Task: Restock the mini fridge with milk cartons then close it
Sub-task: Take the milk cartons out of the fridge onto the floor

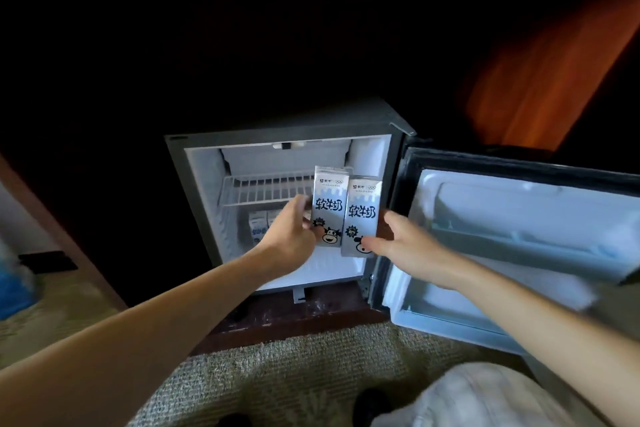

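**Item 1: left hand (294,229).** Gripping the left milk carton (328,208), fingers curling round its left edge.

**Item 2: right hand (405,246).** Gripping the right milk carton (362,215) low down, thumb lying across its lower front.

**Item 3: the two held cartons.** Both are standing upright between the grips with long axes vertical and printed faces toward the camera. They appear to be touching side by side, the left one riding slightly higher. Both are hanging before the right half of the mini fridge (204,184) opening.

**Item 4: wire shelf (263,189).** Lying beyond the grips, level with the carton tops.

**Item 5: stored cartons (258,227).** Standing under the shelf, beyond the left grip and just to its left.

**Item 6: door (519,218).** Standing wide open, just right of the right grip.

**Note.** The free floor space is probably lying beyond and below both grips. The upright cartons are likely needing to drop under the shelf edge before going in. The left hand is sitting nearer the stocked row, the right hand nearer the door.
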`<state>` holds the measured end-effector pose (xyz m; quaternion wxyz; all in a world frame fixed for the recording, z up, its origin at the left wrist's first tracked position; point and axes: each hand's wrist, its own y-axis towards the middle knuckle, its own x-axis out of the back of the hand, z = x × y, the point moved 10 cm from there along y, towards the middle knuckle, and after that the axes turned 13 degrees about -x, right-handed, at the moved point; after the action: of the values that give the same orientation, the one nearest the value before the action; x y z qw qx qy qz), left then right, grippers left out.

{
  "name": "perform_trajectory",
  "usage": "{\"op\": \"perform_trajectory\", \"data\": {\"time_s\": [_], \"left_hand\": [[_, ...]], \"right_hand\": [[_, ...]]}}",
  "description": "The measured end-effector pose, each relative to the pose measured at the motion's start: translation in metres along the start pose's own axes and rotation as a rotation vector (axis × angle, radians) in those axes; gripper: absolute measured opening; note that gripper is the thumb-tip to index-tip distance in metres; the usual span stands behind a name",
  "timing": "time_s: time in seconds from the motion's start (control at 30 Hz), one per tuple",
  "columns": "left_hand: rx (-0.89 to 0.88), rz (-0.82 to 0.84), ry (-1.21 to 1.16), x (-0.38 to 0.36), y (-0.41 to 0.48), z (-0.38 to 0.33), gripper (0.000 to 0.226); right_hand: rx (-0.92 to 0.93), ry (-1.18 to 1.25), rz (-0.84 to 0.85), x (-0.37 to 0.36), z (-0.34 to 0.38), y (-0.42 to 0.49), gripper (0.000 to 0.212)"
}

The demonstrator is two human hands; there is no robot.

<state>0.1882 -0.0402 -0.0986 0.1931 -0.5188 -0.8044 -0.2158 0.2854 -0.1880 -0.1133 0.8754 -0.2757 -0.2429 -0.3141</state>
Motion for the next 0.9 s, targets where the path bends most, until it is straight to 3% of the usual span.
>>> {"op": "perform_trajectory", "data": {"time_s": [0.4, 0.57, 0.73, 0.9], "left_hand": [[-0.317, 0.231, -0.148, -0.096, -0.039, -0.197, 0.038], [-0.409, 0.306, -0.201, -0.155, -0.054, -0.260, 0.030], [-0.436, 0.442, -0.223, -0.235, -0.082, -0.299, 0.032], [-0.381, 0.602, -0.365, -0.323, -0.126, -0.298, 0.050]], "right_hand": [[-0.078, 0.110, -0.341, 0.137, -0.058, -0.197, 0.013], [-0.151, 0.146, -0.410, 0.183, -0.104, -0.262, 0.019], [-0.231, 0.183, -0.439, 0.213, -0.166, -0.331, 0.048], [-0.308, 0.209, -0.368, 0.201, -0.233, -0.371, 0.103]]}}
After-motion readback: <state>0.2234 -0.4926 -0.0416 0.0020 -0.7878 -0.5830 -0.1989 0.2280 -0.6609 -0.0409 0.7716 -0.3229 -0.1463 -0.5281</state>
